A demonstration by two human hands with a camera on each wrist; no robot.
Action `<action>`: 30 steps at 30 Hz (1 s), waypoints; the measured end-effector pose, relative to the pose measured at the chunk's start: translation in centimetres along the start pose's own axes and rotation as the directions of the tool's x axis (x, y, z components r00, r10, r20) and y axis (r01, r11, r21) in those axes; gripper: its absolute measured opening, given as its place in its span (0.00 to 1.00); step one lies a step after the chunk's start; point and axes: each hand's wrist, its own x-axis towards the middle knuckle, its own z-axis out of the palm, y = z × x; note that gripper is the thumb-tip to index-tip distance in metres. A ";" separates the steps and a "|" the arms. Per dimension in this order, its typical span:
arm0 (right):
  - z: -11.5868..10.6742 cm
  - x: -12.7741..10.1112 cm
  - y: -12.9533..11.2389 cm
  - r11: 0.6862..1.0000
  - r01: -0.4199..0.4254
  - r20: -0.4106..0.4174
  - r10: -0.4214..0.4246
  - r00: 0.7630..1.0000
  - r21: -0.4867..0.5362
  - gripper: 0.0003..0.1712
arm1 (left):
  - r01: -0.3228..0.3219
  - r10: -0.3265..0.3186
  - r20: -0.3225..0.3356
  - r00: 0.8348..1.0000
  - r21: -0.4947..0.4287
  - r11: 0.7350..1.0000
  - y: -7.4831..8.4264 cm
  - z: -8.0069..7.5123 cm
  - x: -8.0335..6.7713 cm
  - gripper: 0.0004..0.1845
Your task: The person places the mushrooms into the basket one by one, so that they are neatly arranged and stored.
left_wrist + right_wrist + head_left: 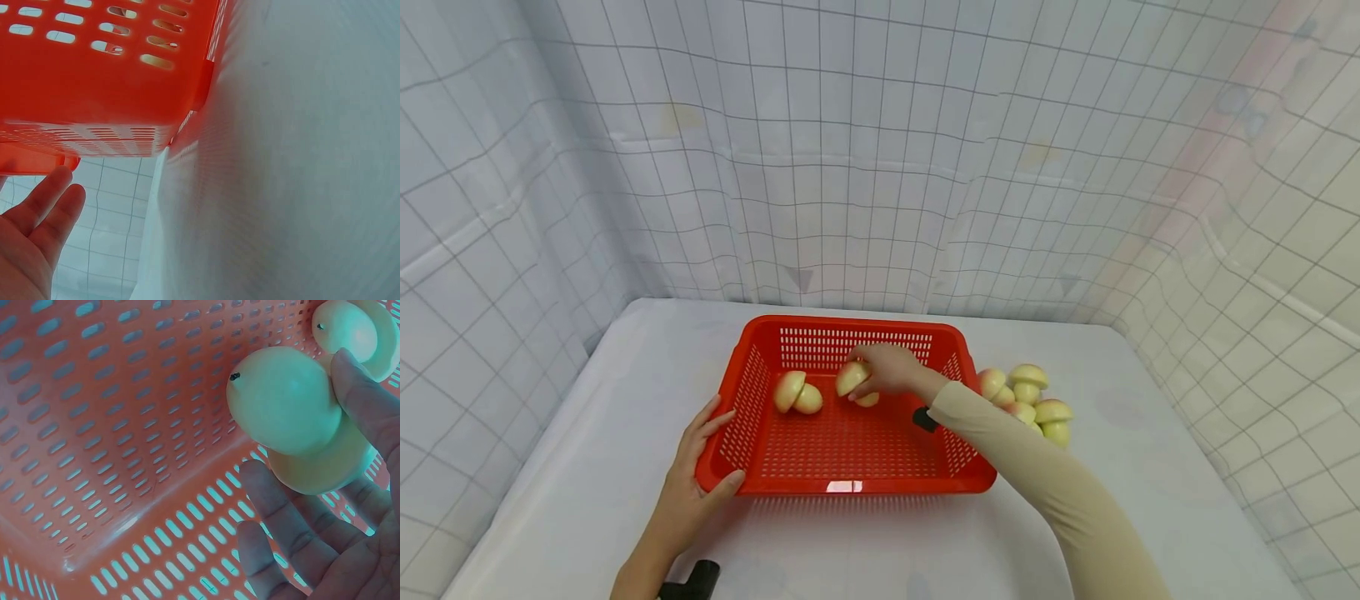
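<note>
A toy mushroom with a pale yellow stem and reddish-yellow cap is inside the red basket. My right hand pinches it by the cap; the right wrist view shows the thumb on one side of the mushroom and fingers on the other. To its left, a second toy mushroom lies on its side on the basket floor. At the basket's front left corner, my left hand touches the rim with spread fingers and thumb. Its fingers look fairly straight in the left wrist view.
Several more toy mushrooms are bunched on the white tablecloth just right of the basket, partly behind my right sleeve. Grid-patterned white curtains enclose the table at the back and sides.
</note>
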 end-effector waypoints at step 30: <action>0.3 0.6 0.0 0.999 0.039 0.028 -0.039 0.999 0.008 0.29 | -0.010 0.010 0.005 1.000 -0.011 1.000 0.2 0.0 0.0 0.37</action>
